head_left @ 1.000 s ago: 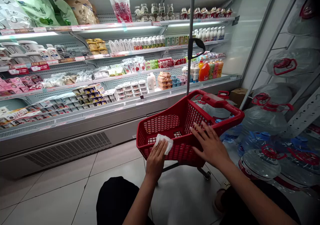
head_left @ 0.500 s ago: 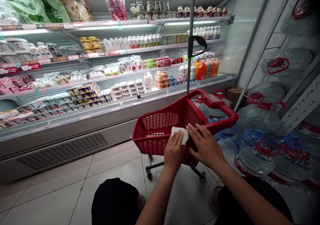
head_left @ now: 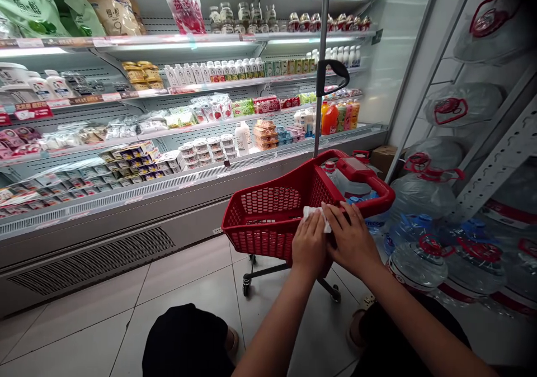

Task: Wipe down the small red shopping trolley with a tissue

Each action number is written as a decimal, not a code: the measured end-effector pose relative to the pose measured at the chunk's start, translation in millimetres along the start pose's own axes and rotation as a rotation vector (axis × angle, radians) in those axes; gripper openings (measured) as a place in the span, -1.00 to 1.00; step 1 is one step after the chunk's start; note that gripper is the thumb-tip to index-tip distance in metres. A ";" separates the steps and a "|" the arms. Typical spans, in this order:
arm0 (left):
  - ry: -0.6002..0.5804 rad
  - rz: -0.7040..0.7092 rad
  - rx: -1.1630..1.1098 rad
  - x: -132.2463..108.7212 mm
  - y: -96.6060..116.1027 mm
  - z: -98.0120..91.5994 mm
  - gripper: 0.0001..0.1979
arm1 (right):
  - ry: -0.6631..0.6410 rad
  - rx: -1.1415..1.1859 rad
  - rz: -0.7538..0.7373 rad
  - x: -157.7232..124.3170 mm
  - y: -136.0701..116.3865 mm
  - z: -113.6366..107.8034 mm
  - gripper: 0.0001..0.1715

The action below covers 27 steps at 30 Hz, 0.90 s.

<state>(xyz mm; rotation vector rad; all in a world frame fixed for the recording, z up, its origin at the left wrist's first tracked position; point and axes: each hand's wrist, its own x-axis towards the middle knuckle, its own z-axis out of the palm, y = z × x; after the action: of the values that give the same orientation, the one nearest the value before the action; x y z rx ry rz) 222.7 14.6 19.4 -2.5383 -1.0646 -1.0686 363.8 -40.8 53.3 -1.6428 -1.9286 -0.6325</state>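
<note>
A small red shopping cart (head_left: 260, 241) with mesh sides stands in front of me on thin metal legs with castors. My left hand (head_left: 309, 248) presses a folded white wipe (head_left: 310, 211), paper or cloth, onto the cart's near upper rim, fingers over it. Close beside it on the right, my right hand (head_left: 354, 240) lies on the same rim near the handle end, fingers stretched out over the edge and thumb apart. Its fingertips come right up to the wipe; whether they touch it I cannot tell. The cart's red handle (head_left: 380, 189) rises behind the right hand.
An open refrigerated display (head_left: 197, 184) with several shelves of dairy and drinks runs behind the cart. A grey pole (head_left: 322, 41) with a black loop rises from the cart's far side. Large water bottles (head_left: 417, 268) stand at right. My knees flank the tiled floor (head_left: 193, 282) below.
My left hand has slid the wipe to the right along the rim, up against my right hand. The right hand remains on the rim. The view has shifted slightly.
</note>
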 end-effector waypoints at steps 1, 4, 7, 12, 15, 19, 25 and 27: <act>-0.008 0.015 0.001 4.8 5.6 2.8 -0.43 | 0.007 0.002 -0.004 -0.4 2.2 0.5 0.09; -0.021 0.072 0.008 3.9 -0.6 2.5 -0.43 | 0.014 0.008 -0.016 -2.3 9.1 1.8 0.12; -0.012 0.060 0.047 -15.6 -36.8 -10.0 -0.41 | 0.001 0.007 -0.017 -3.6 12.5 1.3 0.12; -0.017 -0.085 0.179 -45.7 -96.6 -34.3 -0.43 | 0.012 0.011 0.003 -3.4 5.6 -2.0 0.05; -0.010 -0.147 0.199 -41.6 -90.4 -31.9 -0.45 | 0.024 0.026 0.007 -2.8 -0.7 -2.5 0.07; 0.007 -0.046 0.135 -14.7 -35.3 -10.9 -0.44 | 0.046 0.032 -0.013 -2.7 -1.7 0.6 0.06; 0.019 0.100 0.038 0.3 -6.5 -2.2 -0.50 | 0.047 0.050 -0.030 -5.7 10.2 1.6 0.01; 0.016 0.115 0.041 -12.9 -28.8 -10.0 -0.49 | 0.046 0.051 -0.026 -7.4 14.2 -0.4 0.01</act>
<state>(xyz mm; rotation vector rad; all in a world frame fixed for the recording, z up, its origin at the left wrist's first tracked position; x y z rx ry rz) 191.4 24.3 15.0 -2.5203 -0.9143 -1.0239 378.8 -44.4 49.0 -1.5612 -1.9209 -0.6208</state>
